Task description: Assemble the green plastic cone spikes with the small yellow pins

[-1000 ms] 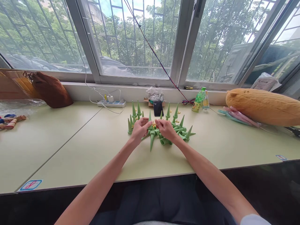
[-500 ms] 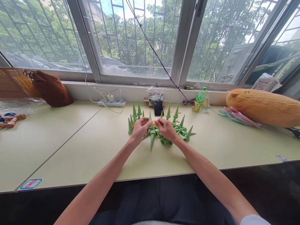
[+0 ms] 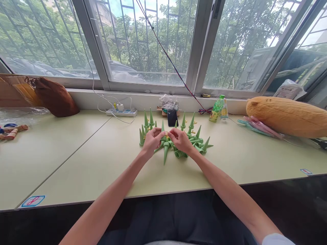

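Note:
My left hand (image 3: 153, 139) is closed around a green plastic watering spike (image 3: 162, 126), its pointed end up. Close beside it, the fingertips of my right hand (image 3: 179, 139) pinch a small yellow valve (image 3: 166, 134) at the spike's side; how far the valve sits in the spike is hidden by the fingers. Under and right of my hands lies a heap of loose green spikes (image 3: 196, 140). Several spikes with yellow valves stand point up behind, a left group (image 3: 146, 119) and a right group (image 3: 183, 121). One spike (image 3: 166, 154) lies pointing toward me.
Behind the spikes lie a black phone (image 3: 172, 119) and a plastic-wrapped bundle (image 3: 169, 101). Bottles (image 3: 216, 109) stand right of them. A power strip (image 3: 121, 111) with white cables is at the back left. A brown plush cushion (image 3: 286, 115) lies right, a brown pouch (image 3: 55, 97) left.
My right fingertips have shifted very slightly at the yellow valve. My left hand keeps its hold on the spike, and the other spikes stay where they were.

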A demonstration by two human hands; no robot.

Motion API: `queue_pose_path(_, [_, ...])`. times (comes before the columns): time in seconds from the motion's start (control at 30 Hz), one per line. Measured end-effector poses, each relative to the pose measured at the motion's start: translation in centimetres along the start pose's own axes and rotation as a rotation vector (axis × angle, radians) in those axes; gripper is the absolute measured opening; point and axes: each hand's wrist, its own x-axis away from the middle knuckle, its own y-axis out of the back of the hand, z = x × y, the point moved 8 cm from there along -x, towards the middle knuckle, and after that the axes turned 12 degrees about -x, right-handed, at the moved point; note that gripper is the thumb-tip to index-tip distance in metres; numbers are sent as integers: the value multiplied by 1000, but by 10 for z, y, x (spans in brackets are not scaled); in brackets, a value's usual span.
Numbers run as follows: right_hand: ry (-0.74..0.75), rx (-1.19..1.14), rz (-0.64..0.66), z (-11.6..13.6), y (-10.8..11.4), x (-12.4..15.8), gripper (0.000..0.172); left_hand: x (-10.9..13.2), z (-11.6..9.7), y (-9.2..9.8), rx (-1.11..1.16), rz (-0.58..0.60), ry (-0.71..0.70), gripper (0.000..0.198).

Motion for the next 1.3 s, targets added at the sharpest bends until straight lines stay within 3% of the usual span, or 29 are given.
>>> queue_pose_path(0.5, [18, 85, -6, 2, 1, -1, 44, -1, 1, -3, -61, 46, -58, 35])
queue_pose_path(1.03, [18, 59, -74, 0, 6, -3, 48, 1, -9, -1, -162, 5, -194, 39])
queue_pose_path(1.3, [-3, -52, -181, 3, 17, -1, 39, 7, -22, -10, -401, 35, -401, 30])
